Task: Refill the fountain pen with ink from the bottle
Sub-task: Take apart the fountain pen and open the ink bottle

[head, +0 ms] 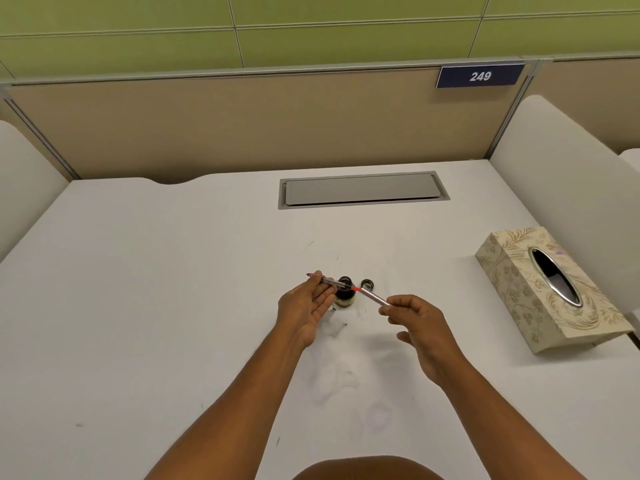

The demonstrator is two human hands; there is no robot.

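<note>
A small dark ink bottle (344, 295) stands open on the white desk (173, 306), its black cap (367, 284) lying just to its right. Above the bottle I hold the fountain pen in two pieces. My left hand (308, 306) pinches the clear front section with the nib (323, 279), nib pointing left. My right hand (415, 323) grips the silver barrel (375, 298), whose red end points toward the front section. The two pieces line up almost end to end over the bottle's mouth.
A patterned tissue box (550, 289) lies at the right of the desk. A grey cable hatch (363, 190) is set into the desk farther back. Beige partitions (242, 126) close off the back and sides. Crumpled white tissue (334, 329) lies in front of the bottle.
</note>
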